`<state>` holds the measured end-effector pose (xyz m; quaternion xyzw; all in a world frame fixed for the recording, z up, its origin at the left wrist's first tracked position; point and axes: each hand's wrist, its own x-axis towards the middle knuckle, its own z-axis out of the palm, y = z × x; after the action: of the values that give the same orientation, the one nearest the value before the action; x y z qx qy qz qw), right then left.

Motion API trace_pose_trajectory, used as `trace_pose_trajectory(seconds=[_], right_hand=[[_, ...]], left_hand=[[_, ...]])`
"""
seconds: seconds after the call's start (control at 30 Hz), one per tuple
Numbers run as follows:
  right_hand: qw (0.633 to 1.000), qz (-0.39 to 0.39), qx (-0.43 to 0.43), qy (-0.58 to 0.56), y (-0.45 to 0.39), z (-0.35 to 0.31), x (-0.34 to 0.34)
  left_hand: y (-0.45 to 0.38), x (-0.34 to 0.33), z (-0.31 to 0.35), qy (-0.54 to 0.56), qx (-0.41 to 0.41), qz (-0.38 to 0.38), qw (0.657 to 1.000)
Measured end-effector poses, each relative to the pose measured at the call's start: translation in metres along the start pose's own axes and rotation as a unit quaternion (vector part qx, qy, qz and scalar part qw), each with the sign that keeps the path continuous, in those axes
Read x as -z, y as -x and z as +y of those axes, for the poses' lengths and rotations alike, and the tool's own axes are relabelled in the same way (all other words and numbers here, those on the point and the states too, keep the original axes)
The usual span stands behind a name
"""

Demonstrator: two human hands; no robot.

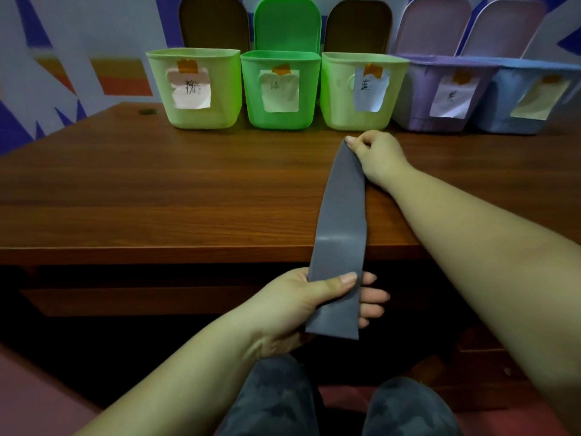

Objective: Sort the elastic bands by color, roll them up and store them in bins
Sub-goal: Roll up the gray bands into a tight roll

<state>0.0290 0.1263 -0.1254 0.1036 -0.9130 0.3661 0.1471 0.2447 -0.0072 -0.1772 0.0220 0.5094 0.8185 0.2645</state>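
Grey elastic band point(341, 215) lies stretched flat across table edge point(157, 247), right hand point(374, 155) pinching far end, left hand point(314, 306) gripping near end under thumb; held taut, evidently ready for rolling toward bins point(195, 89)

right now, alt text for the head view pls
Two hands stretch a grey band over a wooden table: right hand pinches the far end, left hand grips the near end. Five labelled bins line the back.
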Motion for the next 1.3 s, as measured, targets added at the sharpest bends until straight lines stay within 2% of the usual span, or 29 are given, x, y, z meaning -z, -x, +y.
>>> trace_pose_trajectory(seconds=[0.1, 0.2, 0.27, 0.37, 0.47, 0.5, 0.53, 0.6, 0.7, 0.77, 0.83, 0.93, 1.1, 1.13, 1.23, 1.3], right_hand=[[0.999, 0.027, 0.015, 0.011, 0.003, -0.001, 0.001], [0.998, 0.042, 0.036, 0.036, 0.006, -0.003, 0.000], [0.997, 0.044, 0.047, 0.047, 0.008, -0.004, -0.001], [0.996, 0.038, 0.061, 0.060, 0.011, -0.005, -0.002], [0.996, 0.040, 0.061, 0.055, 0.012, -0.006, -0.001], [0.996, 0.042, 0.061, 0.050, 0.011, -0.006, 0.000], [0.996, 0.042, 0.060, 0.044, 0.010, -0.006, 0.001], [0.997, 0.042, 0.056, 0.033, 0.010, -0.006, 0.002], [0.998, 0.035, 0.055, 0.027, 0.012, -0.006, 0.001], [0.997, 0.026, 0.061, 0.027, 0.012, -0.006, -0.001], [0.997, 0.022, 0.069, 0.019, 0.011, -0.005, -0.003], [0.997, 0.027, 0.077, -0.008, 0.013, -0.003, -0.002], [0.993, 0.034, 0.087, -0.066, 0.012, 0.000, -0.001], [0.993, 0.030, 0.084, -0.076, 0.011, 0.001, -0.001], [0.993, 0.023, 0.064, -0.098, 0.008, 0.004, 0.001], [0.993, 0.021, 0.051, -0.106, 0.006, 0.004, 0.002]], left_hand=[[0.003, 0.001, -0.001, -0.021, -0.012, 0.018, 1.000], [0.009, 0.010, -0.005, -0.168, -0.020, 0.065, 0.983], [0.019, 0.019, -0.007, -0.277, -0.013, 0.102, 0.955], [0.036, 0.031, -0.002, -0.355, 0.008, 0.142, 0.924], [0.051, 0.035, 0.018, -0.513, 0.038, 0.131, 0.847], [0.055, 0.033, 0.029, -0.534, 0.046, 0.124, 0.835], [0.058, 0.029, 0.041, -0.529, 0.052, 0.113, 0.839], [0.057, 0.021, 0.067, -0.478, 0.046, 0.098, 0.872], [0.035, 0.011, 0.101, -0.400, -0.031, 0.139, 0.906], [0.006, 0.010, 0.115, -0.388, -0.090, 0.188, 0.898], [-0.029, 0.018, 0.124, -0.412, -0.131, 0.234, 0.871], [-0.081, 0.031, 0.133, -0.461, -0.138, 0.268, 0.834], [-0.135, 0.037, 0.143, -0.504, -0.137, 0.234, 0.820], [-0.140, 0.038, 0.146, -0.503, -0.136, 0.212, 0.827], [-0.147, 0.040, 0.156, -0.439, -0.123, 0.133, 0.880], [-0.150, 0.043, 0.156, -0.404, -0.136, 0.113, 0.897]])
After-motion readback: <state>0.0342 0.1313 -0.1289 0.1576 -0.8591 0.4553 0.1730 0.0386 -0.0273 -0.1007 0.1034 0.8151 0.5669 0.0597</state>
